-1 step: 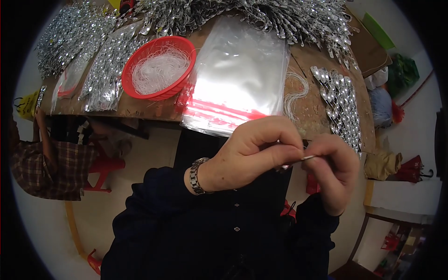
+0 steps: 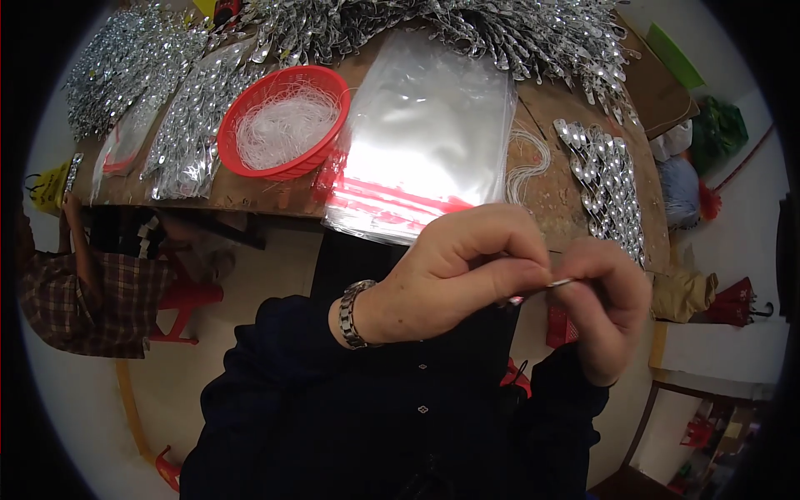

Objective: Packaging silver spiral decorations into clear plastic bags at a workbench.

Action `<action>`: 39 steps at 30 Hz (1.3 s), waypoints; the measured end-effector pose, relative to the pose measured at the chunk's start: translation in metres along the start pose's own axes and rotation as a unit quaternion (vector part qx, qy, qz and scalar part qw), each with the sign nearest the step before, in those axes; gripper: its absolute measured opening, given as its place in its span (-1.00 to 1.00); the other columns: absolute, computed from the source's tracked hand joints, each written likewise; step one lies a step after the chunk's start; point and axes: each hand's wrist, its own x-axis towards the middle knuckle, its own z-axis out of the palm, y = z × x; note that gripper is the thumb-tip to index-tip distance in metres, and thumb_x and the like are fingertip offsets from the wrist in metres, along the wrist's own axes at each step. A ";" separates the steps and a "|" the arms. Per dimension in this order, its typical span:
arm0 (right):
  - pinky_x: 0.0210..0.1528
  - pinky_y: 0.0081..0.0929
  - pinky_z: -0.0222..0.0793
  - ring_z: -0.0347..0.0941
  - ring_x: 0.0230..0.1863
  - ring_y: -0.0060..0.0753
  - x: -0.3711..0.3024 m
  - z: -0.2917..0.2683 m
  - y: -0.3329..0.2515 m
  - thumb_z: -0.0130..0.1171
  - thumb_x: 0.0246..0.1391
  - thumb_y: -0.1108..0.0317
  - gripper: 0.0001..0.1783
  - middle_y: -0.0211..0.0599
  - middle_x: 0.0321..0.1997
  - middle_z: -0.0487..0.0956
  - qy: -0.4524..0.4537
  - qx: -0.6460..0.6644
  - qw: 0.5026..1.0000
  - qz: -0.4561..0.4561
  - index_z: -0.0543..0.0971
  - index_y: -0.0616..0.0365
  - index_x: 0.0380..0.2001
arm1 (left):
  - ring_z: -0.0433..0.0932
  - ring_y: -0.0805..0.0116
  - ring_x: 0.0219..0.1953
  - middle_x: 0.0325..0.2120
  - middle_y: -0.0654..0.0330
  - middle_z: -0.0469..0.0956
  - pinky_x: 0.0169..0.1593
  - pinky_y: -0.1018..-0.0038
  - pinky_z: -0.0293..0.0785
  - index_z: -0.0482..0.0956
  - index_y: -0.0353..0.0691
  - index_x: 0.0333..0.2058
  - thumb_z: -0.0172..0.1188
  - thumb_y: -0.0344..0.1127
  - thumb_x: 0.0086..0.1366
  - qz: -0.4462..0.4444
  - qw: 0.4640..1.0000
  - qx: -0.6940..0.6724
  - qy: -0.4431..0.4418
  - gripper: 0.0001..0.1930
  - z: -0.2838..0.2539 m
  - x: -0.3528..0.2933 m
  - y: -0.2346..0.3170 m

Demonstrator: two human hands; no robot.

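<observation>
My left hand (image 2: 475, 271), with a metal-banded watch (image 2: 352, 315) on its wrist, is closed in a pinch just beyond the table's near edge. Thumb to fingertip close by, my right hand (image 2: 607, 304) pinches a thin, small silvery piece (image 2: 561, 282). This piece bridges the narrow gap between the two hands; its kind is too small to tell. Below the left thumb, something tiny and shiny (image 2: 515, 300) peeks out. What lies inside the left fingers is hidden. Beyond the hands rests a stack of clear plastic bags (image 2: 425, 125) with red strips.
A red plastic basket (image 2: 323, 150) holds white threads. More threads (image 2: 527, 171) lie right of the bags. Silver sequin-like strands (image 2: 604, 179) hang over the right edge, with heaps (image 2: 358, 33) at the back. A person in a plaid shirt (image 2: 92, 292) sits at the left.
Both hands have shifted slightly to the right, still pinched close together. Nothing on the table has visibly moved.
</observation>
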 end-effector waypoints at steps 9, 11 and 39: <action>-0.41 -0.64 0.21 0.33 -0.48 -0.49 0.023 -0.017 -0.020 0.00 0.05 0.53 -0.89 -0.15 -0.44 0.47 0.148 0.050 0.938 -0.308 0.41 0.31 -0.32 | 0.44 0.13 -0.54 -0.59 0.09 0.47 -0.42 0.32 0.37 0.49 -0.29 -0.52 0.19 -0.38 0.11 0.270 0.958 0.099 -0.004 -0.88 0.038 0.080 0.036; -0.37 -0.67 0.22 0.34 -0.47 -0.50 0.025 -0.014 -0.019 -0.03 0.09 0.50 -0.88 -0.12 -0.42 0.48 0.223 0.037 0.914 -0.337 0.38 0.31 -0.29 | 0.41 0.07 -0.62 -0.68 0.08 0.42 -0.48 0.27 0.38 0.47 -0.28 -0.65 0.18 -0.39 0.03 0.401 0.887 0.223 0.052 -0.85 0.047 0.094 0.050; -0.50 -0.78 0.16 0.35 -0.52 -0.75 -0.001 -0.002 0.095 0.07 0.09 0.52 -0.77 -0.39 -0.44 0.58 0.011 -0.005 0.981 0.193 0.54 0.24 -0.15 | 0.47 0.19 -0.40 -0.47 0.10 0.44 -0.28 0.38 0.38 0.47 -0.34 -0.46 0.09 -0.42 0.20 -0.048 0.901 0.411 0.134 -0.89 -0.086 0.002 -0.071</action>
